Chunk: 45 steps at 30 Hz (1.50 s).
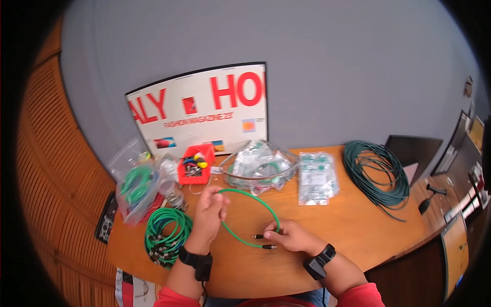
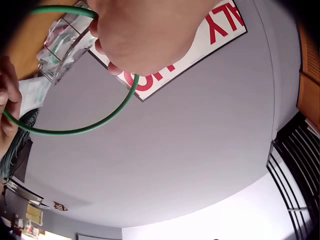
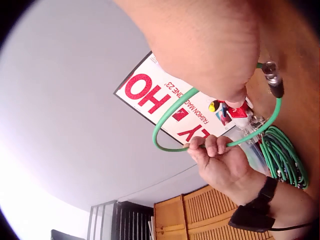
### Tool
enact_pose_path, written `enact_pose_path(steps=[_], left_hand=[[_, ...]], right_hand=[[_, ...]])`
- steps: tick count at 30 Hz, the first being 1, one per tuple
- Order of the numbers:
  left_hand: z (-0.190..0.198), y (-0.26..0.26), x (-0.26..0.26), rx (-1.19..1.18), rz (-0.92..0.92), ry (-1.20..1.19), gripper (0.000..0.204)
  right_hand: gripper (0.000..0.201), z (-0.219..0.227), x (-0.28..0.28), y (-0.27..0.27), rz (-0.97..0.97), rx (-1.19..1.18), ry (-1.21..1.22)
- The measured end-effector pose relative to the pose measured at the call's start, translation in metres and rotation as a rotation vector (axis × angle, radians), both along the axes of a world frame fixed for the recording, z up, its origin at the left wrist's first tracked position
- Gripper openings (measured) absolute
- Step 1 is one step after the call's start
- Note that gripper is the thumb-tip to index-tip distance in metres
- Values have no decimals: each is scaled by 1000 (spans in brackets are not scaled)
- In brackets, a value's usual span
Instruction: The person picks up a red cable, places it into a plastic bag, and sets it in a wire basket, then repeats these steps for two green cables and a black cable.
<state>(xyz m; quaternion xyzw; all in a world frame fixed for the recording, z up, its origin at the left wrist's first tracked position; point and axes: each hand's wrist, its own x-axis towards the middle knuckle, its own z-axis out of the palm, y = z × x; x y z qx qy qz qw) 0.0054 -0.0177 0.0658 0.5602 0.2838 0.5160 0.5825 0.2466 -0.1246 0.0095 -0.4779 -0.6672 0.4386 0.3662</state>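
Observation:
A green cable (image 1: 261,203) with black-and-metal connectors makes an open loop between my two hands over the desk. My left hand (image 1: 208,215) grips the loop at its left side, its fingers curled round the cable, as the right wrist view also shows. Near the other end, my right hand (image 1: 292,236) pinches the cable close to one connector (image 1: 258,236). A second connector (image 1: 269,247) hangs just below that hand; in the right wrist view its metal tip (image 3: 270,72) shows beside the palm. The right fingertips are partly hidden behind the hand there.
Coiled green cables (image 1: 168,233) lie left of my left forearm, below a plastic bag (image 1: 137,187) of cable. Behind stand a red bin (image 1: 194,176) of tools and a wire basket (image 1: 261,176) of bagged parts. Packets (image 1: 317,179) and a dark cable coil (image 1: 376,174) lie at right.

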Motion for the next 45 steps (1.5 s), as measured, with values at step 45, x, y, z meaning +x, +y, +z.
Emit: enact_pose_path(steps=[45], left_hand=[[-21,24,-43,30,216,-155,58]], right_hand=[[20,78,7,-44,402,-54,-490]])
